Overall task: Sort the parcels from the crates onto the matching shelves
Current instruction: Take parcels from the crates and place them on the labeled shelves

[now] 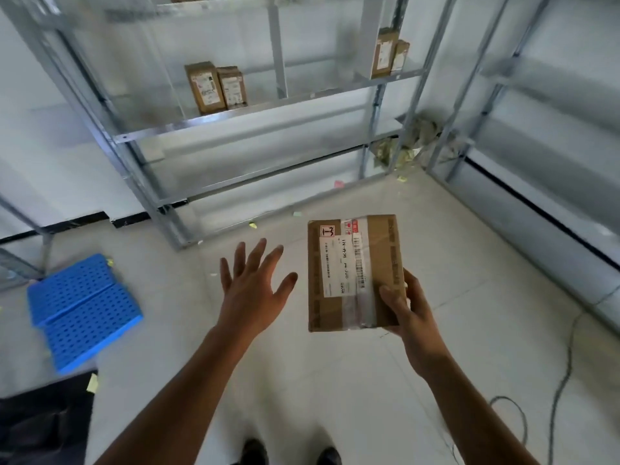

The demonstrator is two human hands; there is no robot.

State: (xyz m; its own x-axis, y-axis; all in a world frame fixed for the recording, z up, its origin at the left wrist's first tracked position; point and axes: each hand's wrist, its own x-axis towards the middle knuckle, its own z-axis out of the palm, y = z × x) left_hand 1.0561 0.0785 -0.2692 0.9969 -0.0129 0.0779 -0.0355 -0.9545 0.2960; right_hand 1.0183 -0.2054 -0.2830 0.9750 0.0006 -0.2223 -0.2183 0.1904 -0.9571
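Observation:
A brown cardboard parcel (pixel 352 273) with a white shipping label and clear tape is held up over the floor. My right hand (pixel 407 308) grips its lower right corner, thumb on the front face. To the left of the parcel my left hand (pixel 253 283) is spread flat with straight fingers, holding nothing and apart from the box. Ahead stands a grey metal shelf unit (pixel 255 114). Two parcels (pixel 216 87) stand upright on its middle shelf, and two more parcels (pixel 391 57) stand at the right on the same level.
A folded blue perforated plastic crate (pixel 82 310) lies on the floor at the left. A second shelf unit (pixel 536 105) lines the right wall. Paper scraps (pixel 406 151) litter the far corner. A grey cable (pixel 560 394) runs across the floor at the right.

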